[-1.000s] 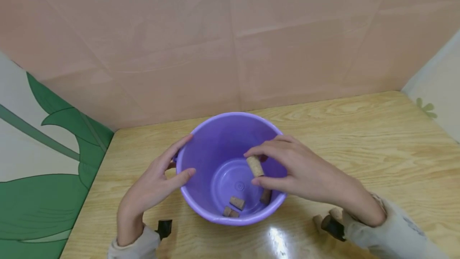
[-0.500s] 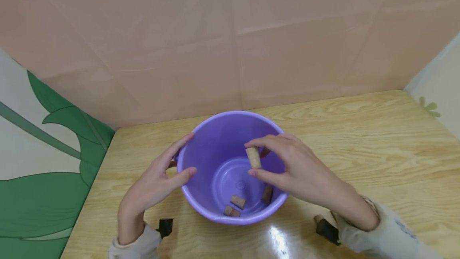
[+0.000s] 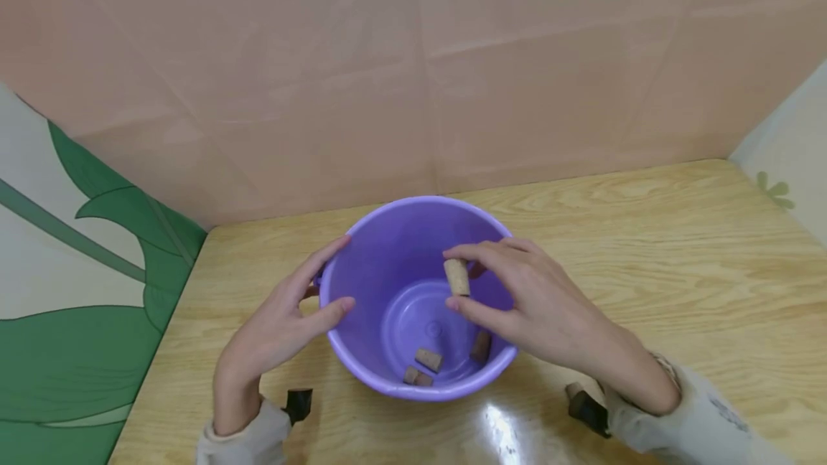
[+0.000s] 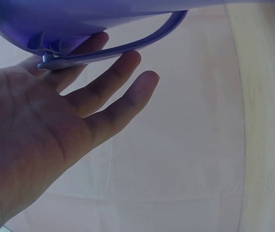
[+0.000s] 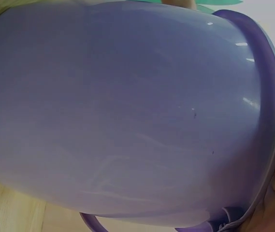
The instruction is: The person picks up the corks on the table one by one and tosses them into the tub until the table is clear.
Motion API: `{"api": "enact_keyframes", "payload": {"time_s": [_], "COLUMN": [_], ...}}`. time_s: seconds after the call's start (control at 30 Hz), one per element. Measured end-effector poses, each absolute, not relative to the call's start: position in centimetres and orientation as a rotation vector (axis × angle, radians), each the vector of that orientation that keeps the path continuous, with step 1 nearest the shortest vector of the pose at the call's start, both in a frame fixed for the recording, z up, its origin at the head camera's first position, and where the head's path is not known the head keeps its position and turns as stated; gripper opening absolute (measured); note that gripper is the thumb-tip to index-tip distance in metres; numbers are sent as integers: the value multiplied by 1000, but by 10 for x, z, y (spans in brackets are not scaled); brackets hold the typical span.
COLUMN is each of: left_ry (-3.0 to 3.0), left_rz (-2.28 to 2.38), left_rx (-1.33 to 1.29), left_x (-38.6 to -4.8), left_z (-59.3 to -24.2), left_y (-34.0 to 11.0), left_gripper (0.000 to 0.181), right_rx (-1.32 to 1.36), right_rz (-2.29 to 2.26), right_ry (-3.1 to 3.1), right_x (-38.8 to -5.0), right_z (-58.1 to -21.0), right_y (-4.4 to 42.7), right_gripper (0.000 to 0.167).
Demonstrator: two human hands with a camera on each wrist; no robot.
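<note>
A purple bucket (image 3: 413,387) stands on the wooden table, its mouth facing me. My left hand (image 3: 278,325) holds its left rim, thumb inside and fingers outside. In the left wrist view, the fingers of that hand (image 4: 45,116) reach under the bucket's handle (image 4: 151,38). Over the bucket's opening, my right hand (image 3: 536,300) pinches a light cork (image 3: 457,277) between thumb and fingertips. Several corks lie inside, among them a light one (image 3: 428,360) and a darker one (image 3: 481,347). The right wrist view shows mostly the bucket's outer wall (image 5: 118,106).
Beside the right sleeve, a brown cork (image 3: 573,390) lies on the table, partly hidden by a black object (image 3: 589,415). Another black object (image 3: 298,405) is at the left sleeve. A pinkish sheet (image 3: 413,77) hangs behind the wooden table (image 3: 646,250).
My right hand has lifted the pinched cork slightly and turned it more upright. The right sleeve has shifted a little left, covering a light cork on the table. The left hand keeps its hold.
</note>
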State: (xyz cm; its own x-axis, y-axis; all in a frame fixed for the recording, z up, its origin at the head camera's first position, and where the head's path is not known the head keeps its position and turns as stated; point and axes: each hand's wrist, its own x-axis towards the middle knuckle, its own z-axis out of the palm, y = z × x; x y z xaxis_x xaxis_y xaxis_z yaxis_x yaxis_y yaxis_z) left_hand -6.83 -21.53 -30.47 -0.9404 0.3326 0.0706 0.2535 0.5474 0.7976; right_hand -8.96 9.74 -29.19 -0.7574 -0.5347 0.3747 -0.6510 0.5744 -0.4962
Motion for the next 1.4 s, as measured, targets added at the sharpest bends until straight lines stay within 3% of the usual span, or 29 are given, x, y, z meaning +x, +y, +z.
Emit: {"api": "enact_keyframes", "payload": {"time_s": [0.5, 0.8, 0.97, 1.2, 1.4], "left_ry": [2695, 2690, 2689, 2686, 2680], "left_rz": [1357, 1359, 1359, 1361, 1367], "left_rx": [523, 530, 526, 519, 510], "left_x": [-69, -68, -69, -68, -68], "left_z": [-306, -306, -306, -306, -306], "left_y": [-215, -216, -216, -216, -216], "left_gripper": [71, 70, 70, 70, 70], "right_rx": [1022, 1168, 1176, 1070, 983], "right_rz": [934, 1118, 1168, 1219, 1198], "right_ry": [-2582, -2362, -2172, -2037, -2090], "right_x": [-90, -89, -86, -86, -81], "right_z": [-296, -302, -307, -307, -313], "right_y": [100, 116, 128, 148, 163], "right_gripper": [39, 42, 28, 44, 43]}}
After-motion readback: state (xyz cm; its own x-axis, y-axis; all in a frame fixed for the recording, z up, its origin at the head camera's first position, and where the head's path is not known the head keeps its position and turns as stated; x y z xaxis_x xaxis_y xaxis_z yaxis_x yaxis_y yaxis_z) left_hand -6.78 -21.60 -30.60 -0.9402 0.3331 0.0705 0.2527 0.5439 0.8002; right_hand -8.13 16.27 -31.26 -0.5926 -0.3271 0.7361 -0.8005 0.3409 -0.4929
